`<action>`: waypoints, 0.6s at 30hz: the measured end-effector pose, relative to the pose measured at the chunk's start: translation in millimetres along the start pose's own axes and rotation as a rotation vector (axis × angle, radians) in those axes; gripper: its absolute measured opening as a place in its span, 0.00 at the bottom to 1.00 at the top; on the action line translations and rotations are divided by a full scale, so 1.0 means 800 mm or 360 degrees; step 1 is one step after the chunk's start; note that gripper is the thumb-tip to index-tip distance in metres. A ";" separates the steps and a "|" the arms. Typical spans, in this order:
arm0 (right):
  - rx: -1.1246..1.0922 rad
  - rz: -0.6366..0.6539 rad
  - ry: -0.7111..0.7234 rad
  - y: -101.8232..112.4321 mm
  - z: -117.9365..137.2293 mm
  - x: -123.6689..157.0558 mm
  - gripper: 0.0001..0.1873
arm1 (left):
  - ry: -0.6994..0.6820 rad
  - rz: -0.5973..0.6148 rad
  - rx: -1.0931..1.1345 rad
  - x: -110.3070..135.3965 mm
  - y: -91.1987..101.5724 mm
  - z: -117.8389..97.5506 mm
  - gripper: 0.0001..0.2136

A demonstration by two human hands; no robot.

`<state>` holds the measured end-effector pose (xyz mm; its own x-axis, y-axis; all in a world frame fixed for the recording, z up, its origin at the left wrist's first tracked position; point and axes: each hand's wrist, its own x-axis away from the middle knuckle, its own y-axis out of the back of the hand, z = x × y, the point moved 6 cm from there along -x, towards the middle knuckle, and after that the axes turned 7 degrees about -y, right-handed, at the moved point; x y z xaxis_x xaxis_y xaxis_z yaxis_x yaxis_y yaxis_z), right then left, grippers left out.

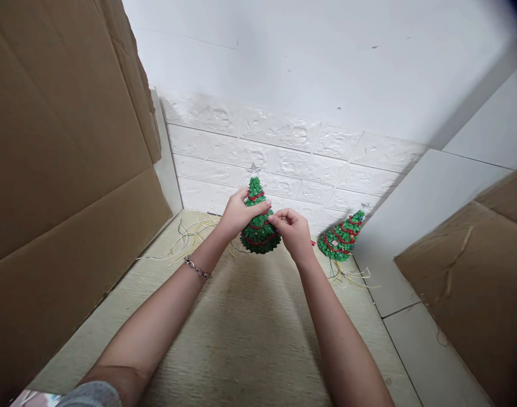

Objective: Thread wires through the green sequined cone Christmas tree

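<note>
Left hand (238, 213) wraps the upper left flank of a green beaded cone-shaped Christmas tree with red garland (259, 240), its fingers stretched across the front, while right hand (290, 229) reaches in from the 3 o'clock side, thumb and forefinger pinched on the beads and the other fingers curled. Their fingertips almost meet at the front of the tree. It lies at 12 o'clock from both wrists, its long axis close to upright, with a small silver star (253, 168) at the top, leaning very slightly toward 11 o'clock, and the wide base toward 6 o'clock. Left hand covers more of the tree, while right hand seems to touch it only with its fingertips. Whether the base meets the surface below cannot be told. At 3 o'clock from the held tree, a second green beaded tree (341, 237) tilts its top toward 2 o'clock, with yellow and white wires (347, 274) trailing at its base. A looser tangle of thin wires (190, 237) lies at 9 o'clock, on a pale beige textured board (241, 339), before a white embossed brick-pattern wall panel (284, 147), with brown corrugated cardboard sheets (59, 169) to the left.
</note>
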<state>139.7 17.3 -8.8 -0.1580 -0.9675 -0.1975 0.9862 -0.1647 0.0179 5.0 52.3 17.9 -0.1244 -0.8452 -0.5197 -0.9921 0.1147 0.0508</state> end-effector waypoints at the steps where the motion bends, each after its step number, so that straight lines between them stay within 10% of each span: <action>1: -0.0016 0.0024 -0.0027 0.000 -0.001 -0.001 0.15 | 0.0015 0.0010 0.0014 0.000 0.000 0.001 0.16; 10: 0.0312 0.0535 -0.0193 0.002 -0.014 -0.003 0.22 | 0.0182 0.0392 -0.0010 0.002 -0.008 0.011 0.19; 18: 0.0388 0.0578 -0.0144 0.001 -0.006 0.002 0.20 | 0.0259 0.0389 0.0148 0.004 -0.005 0.004 0.20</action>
<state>140.8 16.4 -13.8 0.1822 -0.9820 -0.0496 0.9396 0.1590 0.3031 8.6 51.0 13.1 -0.3675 -0.8584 -0.3578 -0.9276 0.3658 0.0751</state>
